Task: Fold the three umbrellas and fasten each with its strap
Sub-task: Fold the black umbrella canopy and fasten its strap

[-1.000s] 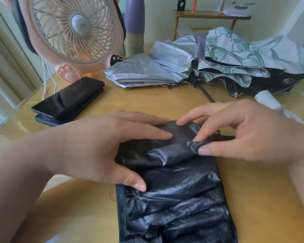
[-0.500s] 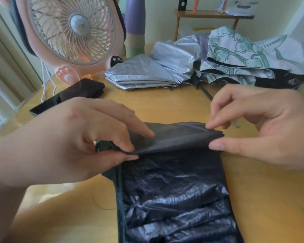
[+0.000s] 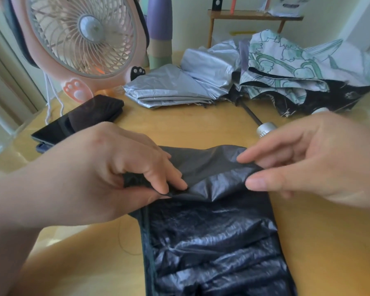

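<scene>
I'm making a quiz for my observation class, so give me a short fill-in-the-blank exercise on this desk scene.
1. Both hands pinch the fabric of the ____ umbrella.
2. The pink fan stands at the table's far ____ side.
3. The silver umbrella lies ____ the floral umbrella, on its left.
4. The left hand and right hand each pinch the same raised ____ of fabric.

Missing words: black; left; beside; fold

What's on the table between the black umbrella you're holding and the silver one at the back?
Just bare wooden table between the black umbrella and the silver umbrella, in the head view.
</scene>
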### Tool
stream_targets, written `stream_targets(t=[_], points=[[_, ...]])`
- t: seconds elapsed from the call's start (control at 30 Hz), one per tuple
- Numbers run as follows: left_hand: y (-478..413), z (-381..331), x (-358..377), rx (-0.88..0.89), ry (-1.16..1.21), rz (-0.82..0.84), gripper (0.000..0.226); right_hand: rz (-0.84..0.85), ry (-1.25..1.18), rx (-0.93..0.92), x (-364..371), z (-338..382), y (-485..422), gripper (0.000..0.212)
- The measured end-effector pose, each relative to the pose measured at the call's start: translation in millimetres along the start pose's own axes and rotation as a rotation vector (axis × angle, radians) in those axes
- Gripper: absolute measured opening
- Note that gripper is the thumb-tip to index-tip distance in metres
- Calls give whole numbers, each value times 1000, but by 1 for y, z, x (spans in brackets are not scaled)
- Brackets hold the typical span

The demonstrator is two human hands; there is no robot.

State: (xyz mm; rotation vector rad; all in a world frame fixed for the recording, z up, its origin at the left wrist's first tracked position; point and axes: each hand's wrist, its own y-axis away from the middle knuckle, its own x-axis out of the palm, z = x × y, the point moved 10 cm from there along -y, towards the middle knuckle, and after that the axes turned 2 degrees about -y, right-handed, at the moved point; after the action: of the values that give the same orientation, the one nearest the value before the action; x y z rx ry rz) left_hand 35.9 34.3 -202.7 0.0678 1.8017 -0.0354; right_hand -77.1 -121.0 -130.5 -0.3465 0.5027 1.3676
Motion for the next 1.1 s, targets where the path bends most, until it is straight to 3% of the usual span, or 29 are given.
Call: stream_targets(t=[0.03, 0.1, 0.23, 0.3, 0.4, 0.53, 0.63, 0.8, 0.97, 1.03, 1.1], points=[[-8, -4, -19, 30, 108, -125, 6, -33, -74, 30, -1, 1, 0, 37], [-6, -30, -46, 136, 201, -310, 12, -87, -199, 73, 0, -4, 4, 36], [0, -40, -66, 181, 273, -478, 21, -223, -433, 167, 5, -30, 27, 45], [-1, -43, -70, 170, 275, -480, 28, -275, -478, 160, 11, -36, 37, 53], [1, -49, -71, 143, 242, -435, 29, -427, -478, 102, 9, -43, 51, 41], [2, -51, -65, 98, 163, -348, 41, -430, -398, 120, 21, -42, 58, 47], [-4, -62, -60, 148, 40, -334, 21, -416, -412, 174, 25, -42, 55, 46], [-2, -68, -71, 137, -22, -416, 19, -499, -196, 199, 11, -33, 55, 16], [4, -64, -79, 122, 43, -524, 20, -537, -15, 48, 12, -13, 59, 27], [3, -67, -79, 115, 55, -479, 9, -522, -137, 87, 12, -22, 55, 24], [1, -70, -78, 119, 56, -444, 4, -461, -466, 174, 17, -40, 48, 23]])
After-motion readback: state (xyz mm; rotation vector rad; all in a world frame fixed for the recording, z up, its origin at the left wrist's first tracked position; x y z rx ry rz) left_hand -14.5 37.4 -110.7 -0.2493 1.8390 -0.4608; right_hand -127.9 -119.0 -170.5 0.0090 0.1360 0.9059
